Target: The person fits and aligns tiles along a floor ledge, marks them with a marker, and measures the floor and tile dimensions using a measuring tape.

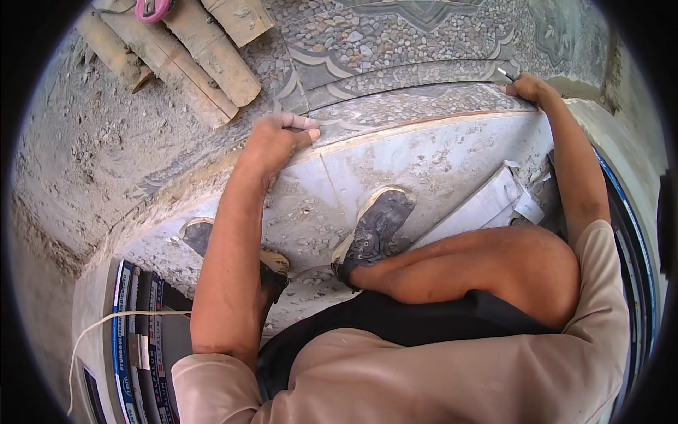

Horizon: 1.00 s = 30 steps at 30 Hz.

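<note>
A cut strip of pebble-patterned floor tile [417, 104] lies along the step's edge, against the larger patterned tiles [395, 42]. At its left end, my left hand [286, 138] grips the tile strip, fingers on top and thumb near the front edge. My right hand [528, 89] is at the strip's right end, closed around a slim pen or marker [504, 73] whose white end points up and left. The fingers' undersides are hidden in both hands.
Split bamboo pieces [205, 63] lie at upper left, with a pink tape measure [152, 8] on them. Sandy rubble [92, 134] covers the left ground. Below the step are my shoes [374, 226], crumbs of mortar and a torn white carton [473, 205]. Boxes [127, 339] stand lower left beside a pale cable [106, 319].
</note>
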### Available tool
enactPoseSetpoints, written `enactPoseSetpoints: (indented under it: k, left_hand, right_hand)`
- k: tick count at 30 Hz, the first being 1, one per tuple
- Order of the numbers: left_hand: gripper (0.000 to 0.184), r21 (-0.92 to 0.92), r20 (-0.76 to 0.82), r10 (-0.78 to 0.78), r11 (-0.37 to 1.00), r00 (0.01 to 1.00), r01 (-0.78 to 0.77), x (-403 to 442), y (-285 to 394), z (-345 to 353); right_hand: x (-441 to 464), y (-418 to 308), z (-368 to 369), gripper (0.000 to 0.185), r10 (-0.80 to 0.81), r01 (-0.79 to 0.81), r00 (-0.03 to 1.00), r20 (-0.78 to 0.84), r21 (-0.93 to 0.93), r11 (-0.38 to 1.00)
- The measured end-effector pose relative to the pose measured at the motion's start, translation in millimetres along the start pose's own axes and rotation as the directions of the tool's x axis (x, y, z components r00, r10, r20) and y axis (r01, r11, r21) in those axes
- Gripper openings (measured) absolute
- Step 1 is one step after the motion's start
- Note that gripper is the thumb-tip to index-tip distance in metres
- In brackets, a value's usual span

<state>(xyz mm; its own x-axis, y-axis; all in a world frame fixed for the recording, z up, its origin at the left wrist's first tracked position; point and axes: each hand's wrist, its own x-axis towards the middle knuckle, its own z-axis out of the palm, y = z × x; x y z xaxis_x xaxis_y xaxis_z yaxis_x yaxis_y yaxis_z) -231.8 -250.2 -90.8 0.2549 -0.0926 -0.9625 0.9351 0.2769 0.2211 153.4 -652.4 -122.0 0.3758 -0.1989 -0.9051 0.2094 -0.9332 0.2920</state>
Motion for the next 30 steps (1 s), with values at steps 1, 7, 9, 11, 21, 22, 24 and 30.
enactPoseSetpoints:
  k: [1,7,9,11,21,22,24,30]
  left_hand:
    - [0.023,-0.003,0.0,-0.003,1.0,1.0,0.003,0,0,0]
    - [0.023,-0.001,0.021,0.013,1.0,1.0,-0.013,-2,1,0]
    - [0.023,0.021,0.027,0.02,1.0,0.999,-0.021,-1,-1,0]
    - [0.023,0.024,0.053,0.025,0.999,0.998,-0.026,-1,-2,-3]
    - [0.036,0.133,0.132,0.068,0.987,0.989,-0.085,-9,5,-9]
    - [0.036,0.13,0.136,0.068,0.988,0.988,-0.086,-7,3,-9]
    - [0.053,0.17,0.081,0.054,0.983,0.995,-0.068,-3,1,-10]
    - [0.063,0.143,0.346,-0.103,0.988,0.933,0.056,29,-10,-29]
  right_hand:
    - [-1,-3,0,0.051,-0.001,0.001,1.0,0.002,-0.003,1.0]
    - [7,2,1,0.048,-0.014,0.014,1.0,0.011,-0.026,1.0]
    - [8,3,4,0.043,-0.031,0.031,0.999,-0.006,0.038,0.999]
    - [9,0,3,0.042,-0.011,0.01,0.999,0.034,0.024,1.0]
    - [5,0,-1,0.031,-0.001,-0.009,0.996,0.087,0.112,0.994]
    - [4,0,-1,0.031,0.002,-0.012,0.996,0.087,0.109,0.994]
    - [3,-2,-2,0.03,0.032,-0.043,0.995,0.091,0.123,0.991]
    - [5,-3,-2,0.029,0.038,-0.055,0.992,0.117,0.144,0.988]
